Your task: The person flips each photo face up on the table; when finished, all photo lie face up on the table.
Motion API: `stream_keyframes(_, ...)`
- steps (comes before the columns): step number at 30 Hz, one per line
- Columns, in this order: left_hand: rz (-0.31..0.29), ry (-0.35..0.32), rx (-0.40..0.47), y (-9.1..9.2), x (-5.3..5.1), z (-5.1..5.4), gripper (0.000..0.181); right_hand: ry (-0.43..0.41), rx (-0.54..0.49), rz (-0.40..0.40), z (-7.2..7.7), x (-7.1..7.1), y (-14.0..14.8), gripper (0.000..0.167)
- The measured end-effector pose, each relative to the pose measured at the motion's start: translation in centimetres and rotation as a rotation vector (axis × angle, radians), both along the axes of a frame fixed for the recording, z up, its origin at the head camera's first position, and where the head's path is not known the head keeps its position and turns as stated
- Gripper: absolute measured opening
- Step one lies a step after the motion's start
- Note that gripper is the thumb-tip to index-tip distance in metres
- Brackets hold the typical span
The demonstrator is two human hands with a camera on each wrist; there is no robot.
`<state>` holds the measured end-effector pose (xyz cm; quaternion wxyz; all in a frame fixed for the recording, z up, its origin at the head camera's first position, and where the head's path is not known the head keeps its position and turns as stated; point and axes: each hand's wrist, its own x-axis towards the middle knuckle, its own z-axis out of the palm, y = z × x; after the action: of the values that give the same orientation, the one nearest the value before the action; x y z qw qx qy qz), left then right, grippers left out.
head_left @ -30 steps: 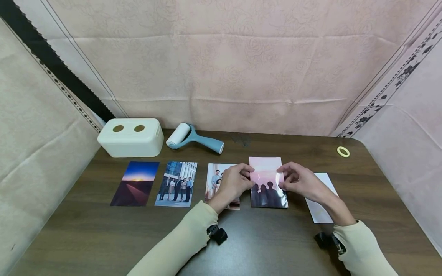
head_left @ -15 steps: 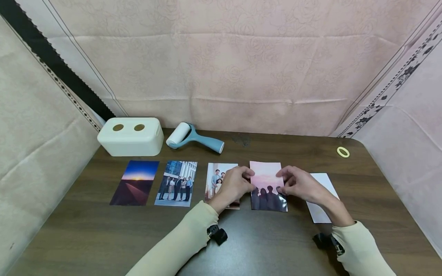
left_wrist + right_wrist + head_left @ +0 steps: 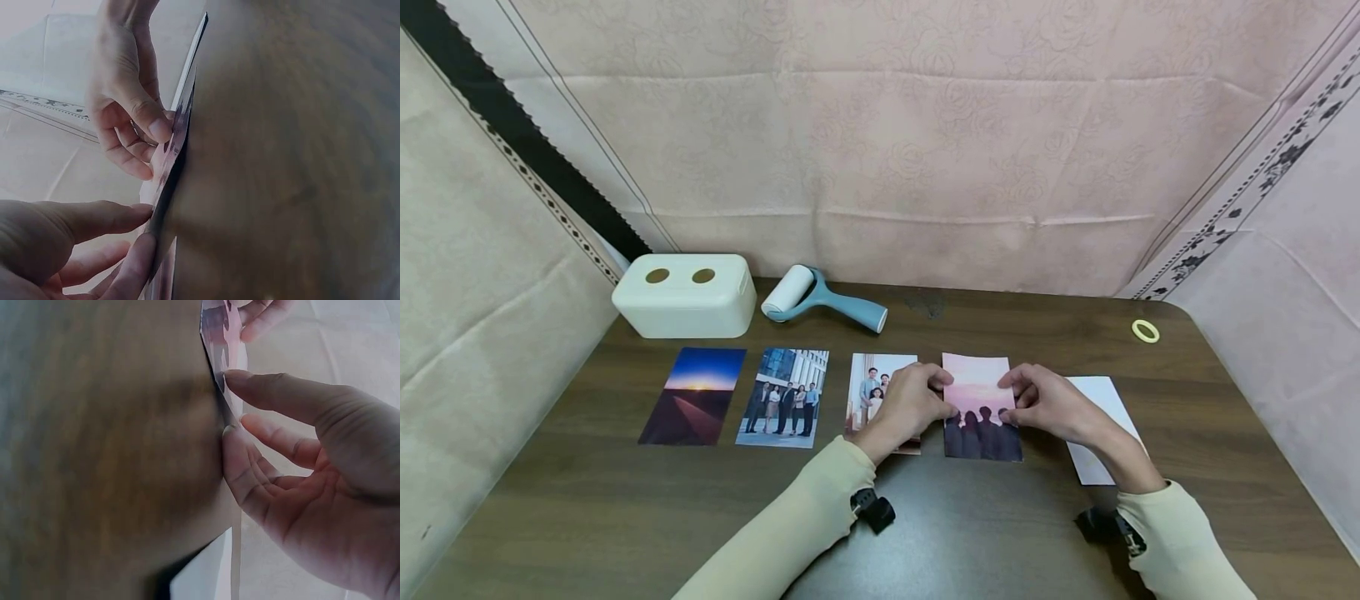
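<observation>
A pink photo with dark silhouettes of people [image 3: 981, 437] lies low over or on the wooden table [image 3: 700, 533]; I cannot tell if all of it touches. My left hand [image 3: 912, 407] pinches its left edge between thumb and fingers. On the opposite edge, my right hand [image 3: 1052, 407] pinches it the same way. In the left wrist view both hands show at the photo's sides, and the print [image 3: 172, 159] looks slightly bowed. Partly under my left hand is a family photo [image 3: 863, 392]. Behind my right wrist lies a white sheet [image 3: 1093, 463].
To the left lie a sunset photo [image 3: 692, 396] and a group photo [image 3: 782, 398]. At the back stand a white box with two holes [image 3: 685, 304] and a blue-handled lint roller [image 3: 842, 307]. A yellow ring [image 3: 1145, 331] lies at the back right.
The pink photo and both hands holding it have moved slightly toward the person, and the photo has come down lower. The glare on it has faded. The other things have stayed in place.
</observation>
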<state>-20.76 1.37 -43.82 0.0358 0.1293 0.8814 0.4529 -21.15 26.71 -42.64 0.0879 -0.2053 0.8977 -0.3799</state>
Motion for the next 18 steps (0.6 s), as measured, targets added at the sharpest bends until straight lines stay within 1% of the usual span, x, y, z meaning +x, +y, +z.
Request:
stream_keyframes(10,0.006,0.036,-0.045,0.09,0.19,0.23,0.036,0.022,0.025,0.024,0.01,-0.11,-0.21,0.039)
stream_keyframes(18,0.005,0.029,-0.064,0.13,0.43,0.37,0.035,0.037,0.055,0.025,-0.05,0.14,-0.24,0.035)
